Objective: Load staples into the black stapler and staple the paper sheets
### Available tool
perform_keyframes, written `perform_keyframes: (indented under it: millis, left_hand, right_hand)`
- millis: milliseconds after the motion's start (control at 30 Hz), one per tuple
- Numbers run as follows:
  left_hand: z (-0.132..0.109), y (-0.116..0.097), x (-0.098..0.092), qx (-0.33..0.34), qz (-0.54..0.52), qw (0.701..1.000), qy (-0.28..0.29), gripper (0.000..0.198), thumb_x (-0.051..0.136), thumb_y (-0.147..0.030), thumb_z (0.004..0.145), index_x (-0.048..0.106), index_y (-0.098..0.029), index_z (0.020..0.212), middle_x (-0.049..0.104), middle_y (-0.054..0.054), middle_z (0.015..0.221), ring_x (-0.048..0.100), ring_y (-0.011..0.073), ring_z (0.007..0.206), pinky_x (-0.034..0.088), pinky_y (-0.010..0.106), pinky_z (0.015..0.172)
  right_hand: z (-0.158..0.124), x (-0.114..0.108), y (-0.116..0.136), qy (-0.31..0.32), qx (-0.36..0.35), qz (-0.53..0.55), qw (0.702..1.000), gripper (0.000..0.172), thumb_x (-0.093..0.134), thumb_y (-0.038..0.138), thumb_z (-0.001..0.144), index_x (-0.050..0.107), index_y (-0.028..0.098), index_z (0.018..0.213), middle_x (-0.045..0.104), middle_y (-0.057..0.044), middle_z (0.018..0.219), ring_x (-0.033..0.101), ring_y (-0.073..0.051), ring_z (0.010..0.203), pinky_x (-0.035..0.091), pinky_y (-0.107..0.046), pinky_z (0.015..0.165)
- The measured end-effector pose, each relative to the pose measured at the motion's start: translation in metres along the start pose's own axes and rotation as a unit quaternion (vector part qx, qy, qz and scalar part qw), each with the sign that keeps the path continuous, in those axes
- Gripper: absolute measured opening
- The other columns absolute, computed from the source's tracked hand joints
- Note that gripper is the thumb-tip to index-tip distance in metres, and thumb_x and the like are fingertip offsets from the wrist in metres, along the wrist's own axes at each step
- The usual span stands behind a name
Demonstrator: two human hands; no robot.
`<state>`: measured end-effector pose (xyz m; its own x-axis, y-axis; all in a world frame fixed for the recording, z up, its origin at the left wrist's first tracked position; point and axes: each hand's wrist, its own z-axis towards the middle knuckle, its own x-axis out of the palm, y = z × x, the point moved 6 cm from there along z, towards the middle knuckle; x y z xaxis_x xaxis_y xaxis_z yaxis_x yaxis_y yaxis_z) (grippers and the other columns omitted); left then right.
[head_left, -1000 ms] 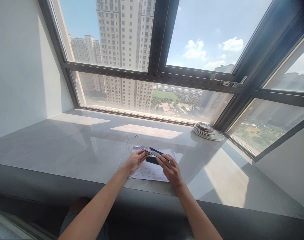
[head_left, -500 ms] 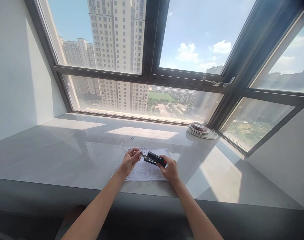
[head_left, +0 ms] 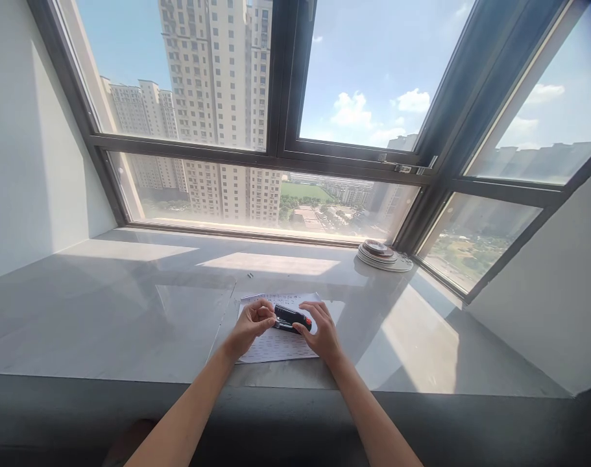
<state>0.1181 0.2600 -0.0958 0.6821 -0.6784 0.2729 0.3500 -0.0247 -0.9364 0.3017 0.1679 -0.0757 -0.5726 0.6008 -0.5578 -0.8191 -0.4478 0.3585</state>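
A black stapler (head_left: 289, 315) with a red part at its right end is held just above sheets of written paper (head_left: 280, 347). My left hand (head_left: 252, 325) has its fingertips pinched at the stapler's left end. My right hand (head_left: 320, 329) is at the red end, its thumb against the stapler's near side and its fingers raised and curved above it. Whether a small piece sits between my left fingertips is hard to make out.
Small silvery pieces (head_left: 250, 275) lie on the grey ledge (head_left: 130, 324) behind the paper. A stack of round plates or mats (head_left: 383, 257) stands at the back right by the window frame (head_left: 256, 154).
The stapler has come down and left, and its two arms look closer together. My left fingers now meet its end. The right fingers have loosened and lifted. The camera view has shifted slightly.
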Motion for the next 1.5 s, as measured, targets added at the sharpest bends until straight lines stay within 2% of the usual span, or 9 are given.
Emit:
perform_keyframes:
  millis: [100,300,500,767,967,1100,1167,1333,1500]
  left_hand:
    - [-0.001,-0.003,0.005,0.004,0.031,0.999,0.01,0.035,0.087,-0.037,0.076,0.063,-0.018,0.093,0.065,0.0,0.072,0.047,0.0068,0.056,0.027,0.018,0.048]
    - [-0.004,-0.007,0.018,0.009,0.053,0.997,0.05,0.034,0.088,-0.034,0.074,0.066,-0.016,0.092,0.066,0.003,0.068,0.055,0.0109,0.059,0.035,0.021,0.053]
    - [-0.005,-0.004,0.024,-0.009,0.062,0.996,0.071,0.035,0.088,-0.036,0.074,0.066,-0.016,0.092,0.062,0.0,0.066,0.05,0.0084,0.054,0.03,0.019,0.046]
    - [-0.005,-0.004,0.024,-0.018,0.048,0.997,0.065,0.038,0.088,-0.038,0.073,0.065,-0.016,0.093,0.06,-0.002,0.067,0.045,0.0057,0.049,0.029,0.018,0.042]
    - [-0.001,-0.003,0.014,0.01,0.014,0.999,0.04,0.043,0.08,-0.053,0.079,0.063,-0.015,0.088,0.063,0.003,0.081,0.045,0.005,0.049,0.03,0.021,0.044]
    - [0.002,0.003,-0.002,0.01,-0.068,0.998,-0.013,0.058,0.063,-0.054,0.093,0.037,-0.019,0.056,0.035,-0.005,0.053,0.029,0.0066,0.047,0.021,0.024,0.046]
    - [0.003,0.005,-0.006,0.007,-0.089,0.996,-0.023,0.064,0.063,-0.05,0.094,0.025,-0.02,0.053,0.025,-0.006,0.05,0.023,0.0073,0.047,0.02,0.026,0.048]
    - [0.003,0.004,-0.006,-0.001,-0.103,0.995,-0.015,0.062,0.064,-0.047,0.092,0.022,-0.021,0.054,0.022,-0.006,0.053,0.02,0.0079,0.049,0.017,0.028,0.05]
    - [0.003,0.006,-0.004,-0.005,-0.098,0.995,-0.001,0.06,0.063,-0.044,0.093,0.022,-0.021,0.055,0.022,-0.006,0.053,0.018,0.0083,0.05,0.015,0.029,0.051]
  right_hand:
    - [-0.005,-0.003,0.014,-0.017,-0.067,-0.029,0.997,0.021,0.058,0.032,0.1,0.061,0.023,0.119,0.07,-0.012,0.111,0.062,-0.026,0.102,0.053,-0.042,0.088]
    - [-0.018,0.011,0.044,0.05,-0.243,-0.111,0.962,0.019,0.059,0.021,0.099,0.062,0.023,0.118,0.072,-0.009,0.112,0.063,-0.021,0.095,0.05,-0.038,0.084]
    - [-0.025,0.016,0.043,0.043,-0.276,-0.138,0.95,0.023,0.059,0.013,0.098,0.064,0.025,0.116,0.074,-0.007,0.115,0.065,-0.019,0.096,0.051,-0.038,0.086]
    - [-0.029,0.013,0.044,0.061,-0.295,-0.161,0.94,0.033,0.053,0.013,0.101,0.063,0.024,0.13,0.067,-0.007,0.137,0.063,-0.02,0.118,0.052,-0.038,0.1]
    - [-0.021,0.003,0.036,-0.014,-0.231,-0.139,0.963,0.033,0.053,0.013,0.101,0.063,0.026,0.13,0.073,-0.007,0.127,0.068,-0.02,0.108,0.052,-0.038,0.094]
    - [-0.009,-0.038,-0.013,-0.209,-0.025,-0.095,0.973,0.021,0.055,0.027,0.101,0.07,0.024,0.117,0.077,-0.01,0.107,0.069,-0.025,0.095,0.052,-0.042,0.087]
    - [-0.004,-0.056,-0.055,-0.24,0.085,-0.102,0.962,0.025,0.055,0.038,0.1,0.073,0.021,0.104,0.076,-0.012,0.096,0.068,-0.028,0.091,0.052,-0.042,0.083]
    - [0.01,-0.07,-0.171,-0.098,0.285,-0.183,0.936,0.037,0.05,0.043,0.094,0.075,0.017,0.088,0.075,-0.013,0.085,0.067,-0.028,0.087,0.047,-0.039,0.081]
    - [0.018,-0.047,-0.218,-0.023,0.292,-0.2,0.935,0.027,0.056,0.033,0.086,0.078,0.018,0.082,0.074,-0.013,0.081,0.064,-0.028,0.084,0.045,-0.037,0.078]
